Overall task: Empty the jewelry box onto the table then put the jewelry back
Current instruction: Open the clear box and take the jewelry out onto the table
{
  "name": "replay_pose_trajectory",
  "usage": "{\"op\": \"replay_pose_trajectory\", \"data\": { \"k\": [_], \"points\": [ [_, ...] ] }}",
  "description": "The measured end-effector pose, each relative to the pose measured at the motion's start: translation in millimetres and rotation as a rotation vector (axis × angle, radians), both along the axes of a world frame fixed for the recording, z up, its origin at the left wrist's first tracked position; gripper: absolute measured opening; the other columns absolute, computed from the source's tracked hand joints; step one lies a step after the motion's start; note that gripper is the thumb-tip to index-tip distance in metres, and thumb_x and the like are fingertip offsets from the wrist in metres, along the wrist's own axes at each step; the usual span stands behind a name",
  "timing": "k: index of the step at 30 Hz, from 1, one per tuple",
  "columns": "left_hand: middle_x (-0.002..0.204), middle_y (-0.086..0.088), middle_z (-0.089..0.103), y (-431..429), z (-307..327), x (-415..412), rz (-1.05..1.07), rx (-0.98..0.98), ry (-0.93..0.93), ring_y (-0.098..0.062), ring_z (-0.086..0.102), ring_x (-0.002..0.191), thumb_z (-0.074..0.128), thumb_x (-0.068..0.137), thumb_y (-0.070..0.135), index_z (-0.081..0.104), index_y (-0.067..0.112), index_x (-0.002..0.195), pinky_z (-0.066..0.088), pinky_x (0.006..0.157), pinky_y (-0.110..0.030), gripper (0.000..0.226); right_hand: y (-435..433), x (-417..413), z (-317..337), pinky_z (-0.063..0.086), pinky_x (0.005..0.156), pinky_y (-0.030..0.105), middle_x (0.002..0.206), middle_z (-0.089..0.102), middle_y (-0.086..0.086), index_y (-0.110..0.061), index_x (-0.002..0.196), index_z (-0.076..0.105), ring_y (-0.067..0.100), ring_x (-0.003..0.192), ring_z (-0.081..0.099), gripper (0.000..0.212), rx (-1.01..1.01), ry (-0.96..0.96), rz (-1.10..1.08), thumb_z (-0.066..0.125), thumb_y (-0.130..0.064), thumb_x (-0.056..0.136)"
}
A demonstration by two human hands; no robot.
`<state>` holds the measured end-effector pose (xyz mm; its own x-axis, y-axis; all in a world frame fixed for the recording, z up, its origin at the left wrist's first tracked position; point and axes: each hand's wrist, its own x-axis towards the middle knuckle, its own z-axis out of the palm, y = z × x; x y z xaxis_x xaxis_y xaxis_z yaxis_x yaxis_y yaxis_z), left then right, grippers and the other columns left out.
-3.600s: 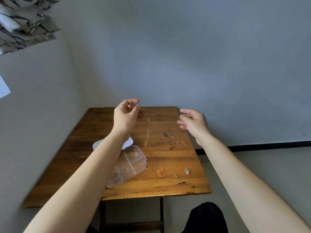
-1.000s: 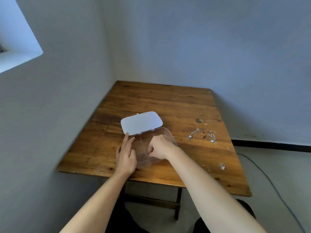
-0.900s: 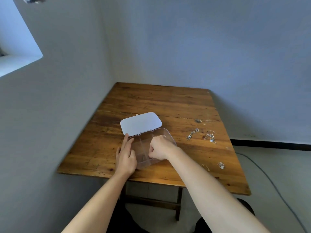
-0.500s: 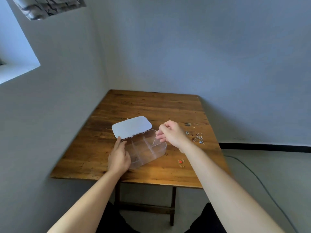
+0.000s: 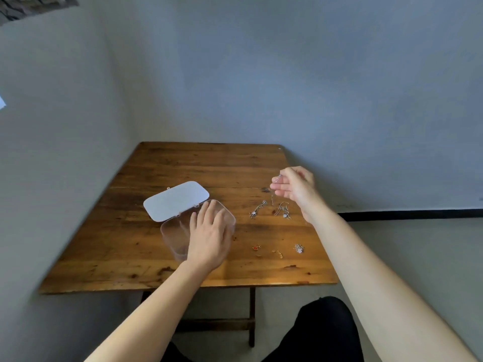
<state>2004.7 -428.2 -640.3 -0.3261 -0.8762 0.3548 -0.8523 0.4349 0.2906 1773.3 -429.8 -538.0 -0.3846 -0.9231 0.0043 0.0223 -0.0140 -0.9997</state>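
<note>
A clear plastic jewelry box (image 5: 172, 232) lies open on the wooden table (image 5: 130, 246), its white lid (image 5: 176, 200) folded back. My left hand (image 5: 209, 237) rests flat over the box's right half, hiding the inside. My right hand (image 5: 295, 188) is raised above the table's right side and pinches a thin silver chain (image 5: 272, 198) that dangles down. Two silver necklaces (image 5: 257, 209) (image 5: 283, 210) lie under it. Nearer the front lie a red pendant (image 5: 256, 247), a gold piece (image 5: 278, 253) and a silver charm (image 5: 298, 248).
The table stands in a corner between two grey walls (image 5: 261, 87). Its right edge drops to the floor (image 5: 418, 257). My dark-clothed knee (image 5: 321, 325) shows below the front edge.
My right hand left the box and rose to the right with a thin chain. My left hand slid from the box's left side onto its top. The camera turned right.
</note>
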Motion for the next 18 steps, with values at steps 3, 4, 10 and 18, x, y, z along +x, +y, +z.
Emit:
{"op": "replay_pose_trajectory", "data": {
  "k": [3, 4, 10, 18],
  "points": [
    [0.148, -0.017, 0.048, 15.0, -7.7, -21.7, -0.164, -0.057, -0.009, -0.037, 0.043, 0.137, 0.051, 0.098, 0.026, 0.058, 0.011, 0.129, 0.032, 0.113, -0.050, 0.035, 4.9, -8.6, -18.9, 0.060, 0.064, 0.026, 0.088, 0.076, 0.008, -0.011, 0.097, 0.063, 0.020, 0.081, 0.077, 0.012, 0.051, 0.036, -0.006, 0.058, -0.021, 0.094],
    [0.141, -0.017, 0.054, 18.9, -13.5, -24.6, -0.217, -0.073, -0.021, -0.037, 0.052, 0.126, 0.053, 0.097, 0.024, 0.061, 0.010, 0.124, 0.042, 0.105, -0.048, 0.031, 6.2, -10.5, -27.8, 0.059, 0.063, 0.025, 0.090, 0.076, 0.009, -0.011, 0.098, 0.063, 0.019, 0.080, 0.076, 0.013, 0.078, 0.051, -0.008, 0.058, -0.021, 0.094],
    [0.130, -0.005, 0.058, 27.4, -50.2, -15.4, -0.261, 0.068, -0.121, -0.026, 0.053, 0.111, 0.041, 0.100, 0.033, 0.060, 0.013, 0.126, 0.044, 0.097, -0.039, 0.038, 15.5, -18.3, -94.1, 0.060, 0.081, 0.039, 0.089, 0.076, -0.005, -0.025, 0.091, 0.068, 0.015, 0.086, 0.074, 0.012, 0.354, 0.438, 0.057, 0.061, -0.035, 0.091],
    [0.129, 0.001, 0.056, 24.2, -52.6, -15.8, -0.217, 0.135, -0.071, -0.021, 0.047, 0.113, 0.040, 0.100, 0.037, 0.059, 0.018, 0.127, 0.042, 0.099, -0.038, 0.038, 18.6, -19.1, -117.2, 0.046, 0.083, 0.025, 0.103, 0.066, -0.010, -0.029, 0.108, 0.070, 0.013, 0.102, 0.062, 0.017, 0.443, 0.712, 0.117, 0.062, -0.027, 0.093]
  ]
}}
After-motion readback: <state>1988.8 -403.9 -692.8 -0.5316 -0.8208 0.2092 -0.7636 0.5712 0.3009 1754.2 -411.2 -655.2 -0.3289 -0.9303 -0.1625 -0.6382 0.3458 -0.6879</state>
